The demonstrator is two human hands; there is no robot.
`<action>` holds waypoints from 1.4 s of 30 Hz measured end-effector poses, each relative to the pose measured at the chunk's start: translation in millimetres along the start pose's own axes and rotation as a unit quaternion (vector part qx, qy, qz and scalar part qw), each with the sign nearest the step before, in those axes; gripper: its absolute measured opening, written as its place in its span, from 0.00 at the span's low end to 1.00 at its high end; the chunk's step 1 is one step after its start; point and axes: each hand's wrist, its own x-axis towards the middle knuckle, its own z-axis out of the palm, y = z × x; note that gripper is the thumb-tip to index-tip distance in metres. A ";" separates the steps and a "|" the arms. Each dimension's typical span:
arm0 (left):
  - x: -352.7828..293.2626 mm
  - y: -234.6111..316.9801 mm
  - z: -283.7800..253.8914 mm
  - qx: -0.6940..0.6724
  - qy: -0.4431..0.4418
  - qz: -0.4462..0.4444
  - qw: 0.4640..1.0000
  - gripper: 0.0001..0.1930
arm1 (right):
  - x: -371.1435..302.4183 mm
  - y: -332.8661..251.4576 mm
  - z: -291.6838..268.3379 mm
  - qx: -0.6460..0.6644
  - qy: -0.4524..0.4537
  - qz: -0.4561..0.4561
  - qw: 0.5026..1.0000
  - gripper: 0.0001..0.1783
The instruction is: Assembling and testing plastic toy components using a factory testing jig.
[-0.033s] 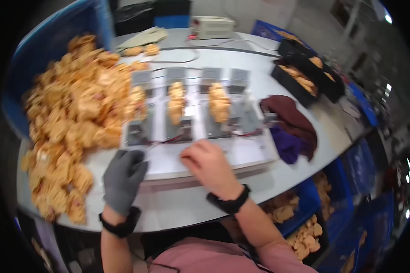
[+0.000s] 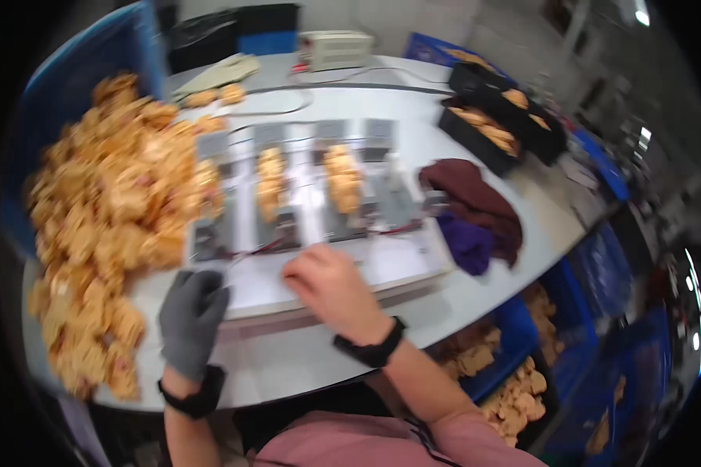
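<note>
Head view: tan pieces are set in grey fixtures beyond left hand and right hand; fingers are curled, any pinch cannot be told; apparently a pause, with opened fingers required for grasping

Two hands: one left hand in one grey glove, one bare right hand. Two black wristbands, one per wrist. One white board. Four grey fixtures in row; three tan pieces in fixtures, one each. Two more tan pieces by one pale cloth. One heap, pieces too many to count. One maroon cloth, one purple cloth. One beige box. Black bins: probably two, blurred.
</note>
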 end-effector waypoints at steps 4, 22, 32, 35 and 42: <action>-12.3 -48.0 4.2 -0.131 0.010 -0.046 0.990 0.08 | -0.7 -0.2 23.5 0.004 0.025 -0.027 0.999 0.06; -0.6 -59.0 4.9 -0.041 -0.025 -0.024 0.999 0.08 | -6.6 -3.6 29.2 0.032 0.072 0.019 0.997 0.05; -9.5 7.0 -14.0 0.039 -0.072 -0.081 0.993 0.19 | -7.8 -0.7 27.0 0.026 0.062 0.018 0.998 0.06; -4.0 -35.7 -0.1 -0.028 -0.022 -0.010 0.999 0.08 | -6.6 -3.6 27.0 0.039 0.074 0.019 0.996 0.05; -3.9 -53.5 3.1 -0.048 -0.022 -0.037 0.998 0.09 | -7.3 -4.3 25.0 0.035 0.068 0.017 0.997 0.05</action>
